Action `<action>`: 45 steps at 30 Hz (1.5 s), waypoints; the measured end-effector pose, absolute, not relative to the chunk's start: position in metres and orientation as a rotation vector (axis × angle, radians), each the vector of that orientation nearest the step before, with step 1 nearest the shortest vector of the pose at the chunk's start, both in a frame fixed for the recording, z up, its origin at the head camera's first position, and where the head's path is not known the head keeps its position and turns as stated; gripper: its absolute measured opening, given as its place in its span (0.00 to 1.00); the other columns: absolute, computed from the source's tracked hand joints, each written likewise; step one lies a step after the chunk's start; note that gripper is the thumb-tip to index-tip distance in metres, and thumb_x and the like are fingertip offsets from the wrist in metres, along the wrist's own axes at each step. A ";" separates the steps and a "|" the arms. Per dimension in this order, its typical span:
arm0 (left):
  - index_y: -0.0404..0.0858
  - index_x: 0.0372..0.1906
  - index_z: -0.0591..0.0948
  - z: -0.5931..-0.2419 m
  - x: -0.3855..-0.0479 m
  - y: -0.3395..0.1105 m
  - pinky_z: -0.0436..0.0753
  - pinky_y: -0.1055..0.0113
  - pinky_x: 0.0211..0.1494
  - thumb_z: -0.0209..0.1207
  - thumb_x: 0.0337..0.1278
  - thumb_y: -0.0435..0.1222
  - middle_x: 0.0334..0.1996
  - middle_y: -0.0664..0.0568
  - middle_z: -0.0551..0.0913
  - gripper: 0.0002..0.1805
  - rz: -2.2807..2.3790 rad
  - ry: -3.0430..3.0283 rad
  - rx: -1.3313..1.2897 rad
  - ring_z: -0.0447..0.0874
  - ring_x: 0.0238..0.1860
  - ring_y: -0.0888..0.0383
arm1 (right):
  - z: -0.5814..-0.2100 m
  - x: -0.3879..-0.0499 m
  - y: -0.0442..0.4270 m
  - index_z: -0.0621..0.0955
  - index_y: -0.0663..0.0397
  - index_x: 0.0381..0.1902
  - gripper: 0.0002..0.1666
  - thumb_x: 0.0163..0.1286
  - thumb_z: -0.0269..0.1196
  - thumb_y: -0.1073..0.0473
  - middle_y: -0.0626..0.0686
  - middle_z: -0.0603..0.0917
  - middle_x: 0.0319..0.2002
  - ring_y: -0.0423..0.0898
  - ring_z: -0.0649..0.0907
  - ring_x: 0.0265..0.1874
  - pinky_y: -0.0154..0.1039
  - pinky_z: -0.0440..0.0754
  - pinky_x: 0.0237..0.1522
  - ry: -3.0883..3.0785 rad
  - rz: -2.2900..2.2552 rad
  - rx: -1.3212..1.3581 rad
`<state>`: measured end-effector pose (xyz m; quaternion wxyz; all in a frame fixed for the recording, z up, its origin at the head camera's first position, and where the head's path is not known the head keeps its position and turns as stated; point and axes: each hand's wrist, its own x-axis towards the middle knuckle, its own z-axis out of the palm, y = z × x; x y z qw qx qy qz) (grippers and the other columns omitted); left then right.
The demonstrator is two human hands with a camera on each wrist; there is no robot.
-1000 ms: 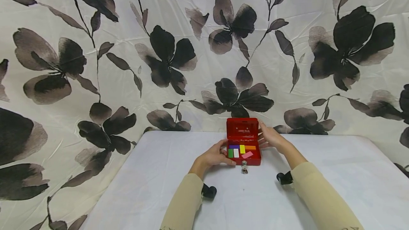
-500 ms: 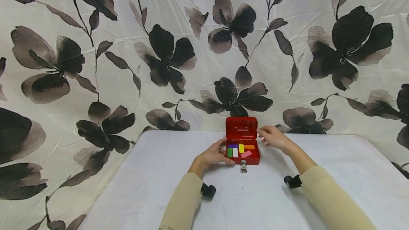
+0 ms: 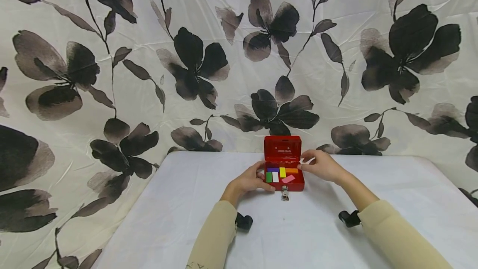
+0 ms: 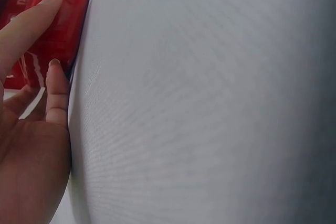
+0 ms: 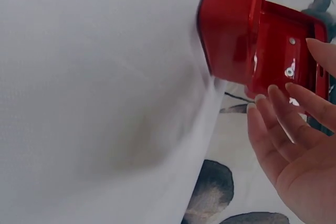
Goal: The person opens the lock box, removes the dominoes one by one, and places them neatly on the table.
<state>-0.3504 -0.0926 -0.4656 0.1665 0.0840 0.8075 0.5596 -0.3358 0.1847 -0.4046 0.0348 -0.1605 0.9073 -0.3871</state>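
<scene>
No legible text
Dark marks (image 3: 196,265) on the left sleeve (image 3: 214,235), low in the head view, are too small to read.

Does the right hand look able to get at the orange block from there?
Probably yes. The right hand is right beside the box, the lid stands open, and nothing seems to lie over the orange block.
</scene>
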 end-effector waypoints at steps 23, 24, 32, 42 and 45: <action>0.48 0.77 0.65 -0.467 -0.352 -0.092 0.77 0.48 0.66 0.80 0.43 0.36 0.59 0.52 0.77 0.54 1.597 2.271 0.251 0.72 0.56 0.51 | -0.422 -0.336 0.159 0.84 0.67 0.50 0.23 0.62 0.74 0.58 0.57 0.85 0.41 0.50 0.77 0.39 0.44 0.85 0.41 2.846 -0.949 -0.580; 0.49 0.77 0.65 -0.467 -0.352 -0.092 0.76 0.48 0.67 0.80 0.42 0.36 0.59 0.52 0.77 0.54 1.593 2.276 0.250 0.72 0.56 0.51 | -0.423 -0.336 0.158 0.84 0.68 0.51 0.24 0.62 0.75 0.57 0.57 0.85 0.41 0.51 0.78 0.39 0.45 0.85 0.43 2.851 -0.941 -0.577; 0.50 0.77 0.65 -0.465 -0.349 -0.093 0.75 0.47 0.68 0.81 0.42 0.37 0.59 0.53 0.78 0.54 1.581 2.301 0.246 0.74 0.55 0.51 | -0.427 -0.342 0.148 0.86 0.66 0.47 0.22 0.61 0.76 0.55 0.53 0.86 0.36 0.48 0.79 0.37 0.46 0.86 0.46 2.909 -0.822 -0.572; 0.48 0.77 0.66 -0.465 -0.351 -0.093 0.75 0.46 0.68 0.79 0.45 0.35 0.58 0.51 0.78 0.52 1.602 2.275 0.261 0.73 0.54 0.50 | -0.429 -0.346 0.138 0.89 0.60 0.38 0.18 0.58 0.78 0.52 0.51 0.87 0.32 0.47 0.80 0.35 0.47 0.87 0.46 2.950 -0.742 -0.478; 0.48 0.77 0.65 -0.463 -0.349 -0.093 0.74 0.46 0.68 0.80 0.44 0.35 0.60 0.52 0.77 0.52 1.597 2.285 0.264 0.73 0.55 0.50 | -0.429 -0.347 0.135 0.89 0.59 0.38 0.19 0.56 0.79 0.51 0.52 0.88 0.34 0.48 0.81 0.36 0.49 0.87 0.46 2.966 -0.720 -0.420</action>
